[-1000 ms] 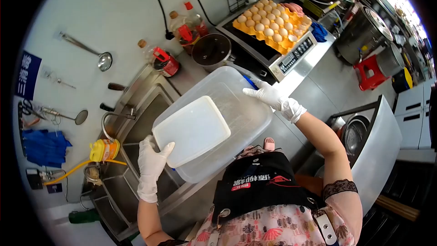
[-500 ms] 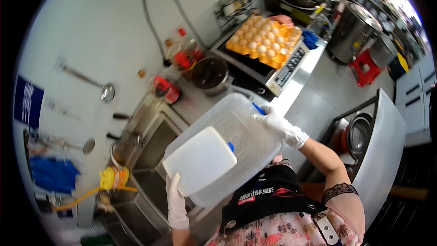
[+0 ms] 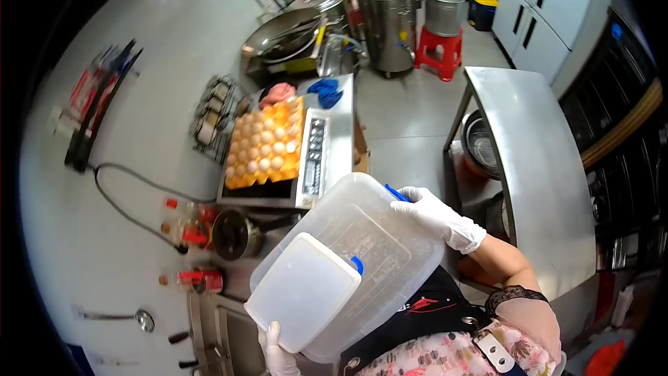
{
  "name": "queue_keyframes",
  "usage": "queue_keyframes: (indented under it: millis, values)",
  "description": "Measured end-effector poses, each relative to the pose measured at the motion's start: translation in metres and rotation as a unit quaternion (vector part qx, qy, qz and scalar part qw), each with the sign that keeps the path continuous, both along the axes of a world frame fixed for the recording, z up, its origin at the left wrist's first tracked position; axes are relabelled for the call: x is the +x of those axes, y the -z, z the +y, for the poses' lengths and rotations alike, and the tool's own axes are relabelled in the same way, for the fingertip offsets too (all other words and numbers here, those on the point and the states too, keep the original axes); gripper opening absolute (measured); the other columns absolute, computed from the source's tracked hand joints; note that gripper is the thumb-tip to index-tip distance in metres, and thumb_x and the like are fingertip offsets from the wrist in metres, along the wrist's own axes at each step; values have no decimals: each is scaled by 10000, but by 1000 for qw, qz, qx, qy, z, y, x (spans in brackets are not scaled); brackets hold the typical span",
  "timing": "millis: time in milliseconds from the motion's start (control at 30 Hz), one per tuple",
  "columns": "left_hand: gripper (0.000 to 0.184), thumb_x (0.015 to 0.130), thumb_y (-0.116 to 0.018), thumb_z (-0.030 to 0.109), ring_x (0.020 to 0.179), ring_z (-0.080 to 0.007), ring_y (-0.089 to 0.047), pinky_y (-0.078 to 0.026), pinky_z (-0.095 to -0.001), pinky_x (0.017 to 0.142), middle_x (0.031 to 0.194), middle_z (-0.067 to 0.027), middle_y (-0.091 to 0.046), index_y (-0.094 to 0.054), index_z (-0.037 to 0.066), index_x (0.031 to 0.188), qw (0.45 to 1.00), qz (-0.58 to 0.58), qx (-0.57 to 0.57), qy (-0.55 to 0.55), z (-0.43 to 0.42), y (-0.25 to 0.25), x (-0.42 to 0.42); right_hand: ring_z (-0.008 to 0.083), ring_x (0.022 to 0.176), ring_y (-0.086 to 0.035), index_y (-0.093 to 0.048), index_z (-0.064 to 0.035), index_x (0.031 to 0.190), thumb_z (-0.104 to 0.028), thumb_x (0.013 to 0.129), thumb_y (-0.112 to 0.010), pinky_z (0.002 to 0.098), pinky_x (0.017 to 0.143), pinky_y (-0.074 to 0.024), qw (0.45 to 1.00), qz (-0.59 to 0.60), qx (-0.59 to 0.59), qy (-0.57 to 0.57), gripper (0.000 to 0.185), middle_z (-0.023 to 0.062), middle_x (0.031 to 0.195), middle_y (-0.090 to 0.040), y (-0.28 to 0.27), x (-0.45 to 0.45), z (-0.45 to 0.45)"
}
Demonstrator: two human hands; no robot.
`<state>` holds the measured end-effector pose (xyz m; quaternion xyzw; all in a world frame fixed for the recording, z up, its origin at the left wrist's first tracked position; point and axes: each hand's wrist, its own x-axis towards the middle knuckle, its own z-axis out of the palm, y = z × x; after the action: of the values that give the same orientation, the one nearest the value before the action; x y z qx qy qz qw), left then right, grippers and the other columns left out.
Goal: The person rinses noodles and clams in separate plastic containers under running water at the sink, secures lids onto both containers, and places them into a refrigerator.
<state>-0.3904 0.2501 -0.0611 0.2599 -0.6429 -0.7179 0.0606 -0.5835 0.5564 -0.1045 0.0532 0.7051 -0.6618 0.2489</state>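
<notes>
A large translucent plastic storage bin (image 3: 390,247) is held tilted in front of my body. My right hand (image 3: 442,221), in a white glove, is closed on its rim by a blue handle (image 3: 396,193). Over the bin's left part lies a smaller white rectangular plastic container (image 3: 304,291); whether it is a box or only a lid, I cannot tell. My left hand (image 3: 278,354), also gloved, grips its lower corner with the thumb on top; the other fingers are hidden. A blue clip (image 3: 357,265) shows at the container's right edge.
An orange tray of eggs (image 3: 263,146) rests on the induction cooker (image 3: 312,160). A saucepan (image 3: 236,235) and sauce bottles (image 3: 202,279) stand left of the bin, above the sink (image 3: 236,327). On the right is a steel table (image 3: 532,167). A red stool (image 3: 440,53) carries a pot farther back.
My view has turned right, bringing the floor and steel table further into sight and most of the sink out. Both hands keep hold of the bin and white container.
</notes>
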Motion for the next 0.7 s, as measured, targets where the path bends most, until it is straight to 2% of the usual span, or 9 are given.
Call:
queue_keyframes:
  millis: [133,333,433,500,533,667,700]
  values:
    - [620,858,-518,307,1133,-245,-485,-378,-363,970,1249,-144,-482,-344,-37,1344,996,34,29,74,33,5,-64,133,898,-565,-539,57,1159,-306,863,-630,274,820,-451,997,21,4,68,478,89,996,-619,-8,-23,65]
    - [619,838,-544,291,1133,-239,-499,-400,-355,961,1246,-153,-490,-369,-56,1320,986,60,44,149,97,17,-172,139,898,-570,-529,74,1157,-290,864,-605,267,810,-453,990,51,1,130,473,103,1001,-615,-13,-74,164]
    - [664,806,-557,224,1164,-254,-458,-368,-351,982,1269,-170,-455,-310,-58,1354,976,38,103,187,125,30,-228,137,895,-570,-526,69,1166,-301,866,-601,267,805,-454,984,36,-3,176,482,101,1010,-611,-23,-101,204]
    - [613,815,-562,234,1081,-240,-544,-435,-342,938,1199,-157,-526,-370,-77,1307,975,42,104,194,143,39,-265,126,878,-567,-537,56,1161,-299,876,-585,259,786,-452,979,21,-6,203,458,95,992,-611,-24,-119,228]
    - [621,801,-570,231,1089,-240,-538,-436,-340,937,1207,-160,-517,-373,-76,1304,971,28,104,213,159,28,-285,126,875,-567,-539,56,1159,-295,879,-581,257,779,-451,976,19,2,216,450,93,984,-612,-26,-131,239]
    - [654,785,-584,241,1104,-244,-525,-429,-342,947,1222,-163,-501,-358,-70,1315,957,21,112,268,195,27,-369,124,863,-564,-540,54,1159,-283,883,-574,253,755,-448,959,8,32,283,436,90,974,-613,-29,-173,274]
    - [656,784,-579,203,1130,-239,-492,-391,-339,970,1237,-159,-479,-332,-63,1330,946,25,126,298,202,29,-393,124,863,-564,-540,54,1159,-283,883,-574,253,755,-448,957,11,34,287,436,90,974,-613,-24,-185,282]
